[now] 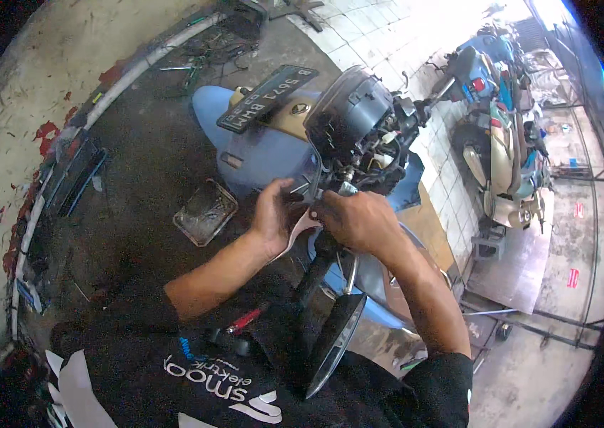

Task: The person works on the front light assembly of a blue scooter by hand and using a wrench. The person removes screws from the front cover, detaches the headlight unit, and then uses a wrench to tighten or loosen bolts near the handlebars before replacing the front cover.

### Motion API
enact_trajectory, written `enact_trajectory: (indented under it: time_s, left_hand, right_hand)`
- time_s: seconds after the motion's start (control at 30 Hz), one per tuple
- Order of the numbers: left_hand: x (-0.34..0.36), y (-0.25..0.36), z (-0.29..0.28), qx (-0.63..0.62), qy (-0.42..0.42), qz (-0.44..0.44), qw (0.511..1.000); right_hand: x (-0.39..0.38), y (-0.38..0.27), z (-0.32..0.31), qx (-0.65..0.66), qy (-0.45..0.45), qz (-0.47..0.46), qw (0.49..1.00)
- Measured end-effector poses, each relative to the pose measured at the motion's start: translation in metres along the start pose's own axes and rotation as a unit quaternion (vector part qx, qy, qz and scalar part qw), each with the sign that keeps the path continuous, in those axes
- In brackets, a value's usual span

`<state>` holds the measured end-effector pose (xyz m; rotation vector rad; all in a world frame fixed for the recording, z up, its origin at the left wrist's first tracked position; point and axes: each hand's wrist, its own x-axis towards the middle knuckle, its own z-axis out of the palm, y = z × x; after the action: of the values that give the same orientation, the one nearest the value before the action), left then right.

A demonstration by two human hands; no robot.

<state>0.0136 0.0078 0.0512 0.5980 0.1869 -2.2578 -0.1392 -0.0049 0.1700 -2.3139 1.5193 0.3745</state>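
Note:
At the handlebar of a light blue scooter (266, 160), both my hands work close together. My left hand (271, 217) is curled round the edge of a pale curved panel (300, 230), its thumb raised and its other fingers partly hidden. My right hand (359, 220) is closed beside it, knuckles up, at the panel's upper end; what its fingertips pinch is hidden. Just beyond them sits the dark round headlight housing (352, 107), with exposed wiring and connectors (387, 146) at its right. A rear-view mirror (336, 346) juts toward me below my right hand.
A dark licence plate (266, 98) is fixed on the scooter's front. On the floor to the left lies a shallow clear tray (206, 212). Loose tools and wires (202, 60) lie near the wall. Other parked scooters (494, 135) and a grey stool (488, 246) stand at right.

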Motion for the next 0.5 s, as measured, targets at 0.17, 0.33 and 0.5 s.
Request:
enact_trajectory:
  time_s: [0.17,0.33,0.5]
  left_hand:
    - [-0.008,0.001,0.006,-0.072,0.043,0.038,0.996]
    - [-0.015,0.043,0.018,-0.043,0.005,0.136,0.99]
    - [-0.005,0.02,-0.018,0.101,0.093,0.022,0.99]
  right_hand:
    - [-0.001,0.001,0.003,0.015,0.017,-0.004,1.0]
    - [-0.003,0.008,0.01,0.005,0.016,-0.003,1.0]
    - [-0.005,0.001,0.004,0.011,0.004,0.019,1.0]
